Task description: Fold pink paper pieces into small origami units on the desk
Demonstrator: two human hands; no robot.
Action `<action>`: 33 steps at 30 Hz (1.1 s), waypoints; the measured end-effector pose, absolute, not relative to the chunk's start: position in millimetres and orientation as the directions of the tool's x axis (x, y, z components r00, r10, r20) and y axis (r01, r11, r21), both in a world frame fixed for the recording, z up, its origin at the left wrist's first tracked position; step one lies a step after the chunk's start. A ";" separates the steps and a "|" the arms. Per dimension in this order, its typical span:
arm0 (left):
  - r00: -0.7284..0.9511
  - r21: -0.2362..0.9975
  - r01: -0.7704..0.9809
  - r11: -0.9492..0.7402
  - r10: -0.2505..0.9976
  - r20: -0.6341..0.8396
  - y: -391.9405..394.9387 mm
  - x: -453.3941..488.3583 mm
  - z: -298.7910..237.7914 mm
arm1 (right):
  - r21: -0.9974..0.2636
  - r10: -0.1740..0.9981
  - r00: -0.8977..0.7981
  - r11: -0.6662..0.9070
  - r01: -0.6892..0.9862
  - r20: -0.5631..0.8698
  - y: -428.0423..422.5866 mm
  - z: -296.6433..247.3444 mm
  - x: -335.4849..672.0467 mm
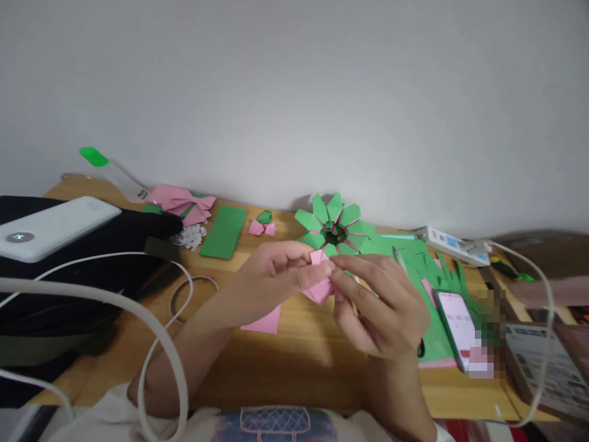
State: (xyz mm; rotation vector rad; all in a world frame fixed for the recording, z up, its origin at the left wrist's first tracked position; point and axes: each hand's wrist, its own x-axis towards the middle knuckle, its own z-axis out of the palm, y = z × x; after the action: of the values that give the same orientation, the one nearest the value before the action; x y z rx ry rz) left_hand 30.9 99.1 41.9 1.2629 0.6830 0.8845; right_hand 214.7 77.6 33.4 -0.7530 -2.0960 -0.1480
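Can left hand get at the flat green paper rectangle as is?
Likely yes: nothing visible stands between the left hand and the green paper rectangle, though it's holding the folded pink paper piece and would need freeing.

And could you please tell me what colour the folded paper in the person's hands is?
The folded paper is pink, seen best in the head view.

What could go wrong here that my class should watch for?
The folded pink paper, pinched between the left hand and right hand, might crease wrongly. The green petalled ring just beyond the hands could get knocked. The thick white cable, looping across the left forearm in view, might snag.
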 end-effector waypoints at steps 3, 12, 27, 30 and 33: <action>0.505 0.991 -0.132 0.035 0.862 0.037 97.5 34.4 42.1 | -0.435 0.612 -0.305 0.759 0.485 0.730 75.3 32.6 213.2; 0.406 0.972 0.198 -0.130 0.913 0.039 91.7 37.6 37.3 | -0.910 0.936 -0.009 0.343 0.234 0.351 81.3 21.2 203.9; 0.440 0.995 0.093 -0.039 0.898 -0.005 93.4 39.1 33.6 | -0.820 0.886 -0.119 0.461 0.340 0.449 82.9 23.9 203.5; 0.405 0.996 0.082 -0.017 0.914 -0.018 95.2 39.6 34.2 | -0.883 0.927 -0.101 0.374 0.282 0.361 85.9 21.6 204.4; 0.353 0.997 0.073 -0.016 0.936 -0.011 97.6 38.9 32.4 | -0.925 0.953 -0.112 0.300 0.235 0.280 87.8 20.4 206.3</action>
State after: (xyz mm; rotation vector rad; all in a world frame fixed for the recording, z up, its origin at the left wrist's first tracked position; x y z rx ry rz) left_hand 38.9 97.6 32.4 1.4147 0.9892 0.9036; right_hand 206.3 87.8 20.4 -1.1211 -1.5748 0.9078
